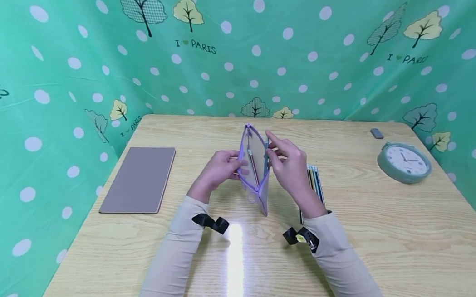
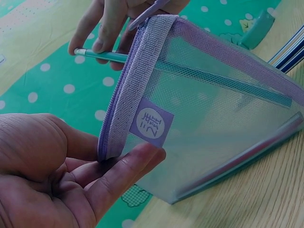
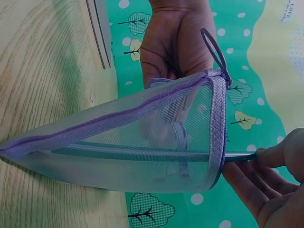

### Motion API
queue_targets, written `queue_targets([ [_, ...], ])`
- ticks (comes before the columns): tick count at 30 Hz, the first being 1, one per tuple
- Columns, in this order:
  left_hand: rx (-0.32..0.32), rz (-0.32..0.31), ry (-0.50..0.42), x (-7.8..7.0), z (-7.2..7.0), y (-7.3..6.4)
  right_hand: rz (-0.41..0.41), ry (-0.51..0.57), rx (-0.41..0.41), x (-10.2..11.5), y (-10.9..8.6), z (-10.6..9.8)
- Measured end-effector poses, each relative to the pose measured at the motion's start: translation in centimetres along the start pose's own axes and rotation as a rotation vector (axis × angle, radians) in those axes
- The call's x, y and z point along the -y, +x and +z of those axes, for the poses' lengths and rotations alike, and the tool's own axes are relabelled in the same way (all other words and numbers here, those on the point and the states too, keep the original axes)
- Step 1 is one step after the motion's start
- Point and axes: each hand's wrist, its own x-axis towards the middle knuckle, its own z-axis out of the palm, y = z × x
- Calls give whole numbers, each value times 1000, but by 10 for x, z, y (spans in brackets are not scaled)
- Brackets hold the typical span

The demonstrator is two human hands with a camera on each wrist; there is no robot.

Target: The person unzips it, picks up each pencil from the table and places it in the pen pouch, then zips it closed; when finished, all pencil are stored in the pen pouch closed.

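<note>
A translucent mesh pencil case (image 1: 264, 200) with a lilac zipper stands tilted over the table, its mouth unzipped wide. My left hand (image 1: 222, 167) grips one side of the rim between thumb and fingers, beside the lilac label (image 2: 152, 122). At the opposite side, my right hand (image 1: 284, 158) pinches the end of a teal pencil (image 3: 240, 156). An index fingertip touches that end; most of the pencil's length lies within the case. Inside, a dark red pencil (image 1: 253, 165) leans, and dark red and teal lengths lie along the bottom in the left wrist view.
Several pencils (image 1: 315, 180) lie side by side under my right forearm. A grey-brown notebook (image 1: 139, 181) is at the left of the table. To the right stands a round teal clock (image 1: 404, 162), with a small grey eraser-like block (image 1: 376, 133) behind it.
</note>
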Motion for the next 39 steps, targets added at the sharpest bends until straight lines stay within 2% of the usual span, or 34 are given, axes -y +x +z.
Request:
queue_targets([
  [8, 7, -6, -2, -1, 1, 0, -13, -5, -5, 0, 0, -1],
  [18, -8, -18, -25, -3, 2, -2, 28, 42, -18, -2, -1, -1],
  [22, -4, -17, -23, -3, 2, -3, 70, 96, -28, -1, 0, -6],
  [26, -4, -21, -22, -3, 2, -2, 176, 186, -36, -1, 5, -20],
  [29, -6, -31, -21, -5, 2, -2, 307, 216, 54, -10, 9, -37],
  [32, -7, -23, -19, -6, 3, -1, 445, 193, 240, -27, 18, -58],
  [35, -5, -19, -12, -6, 3, 0, 562, 126, 436, -54, 26, -77],
  [39, -3, -26, -3, -3, 3, 1, 681, -5, 617, -89, 28, -94],
])
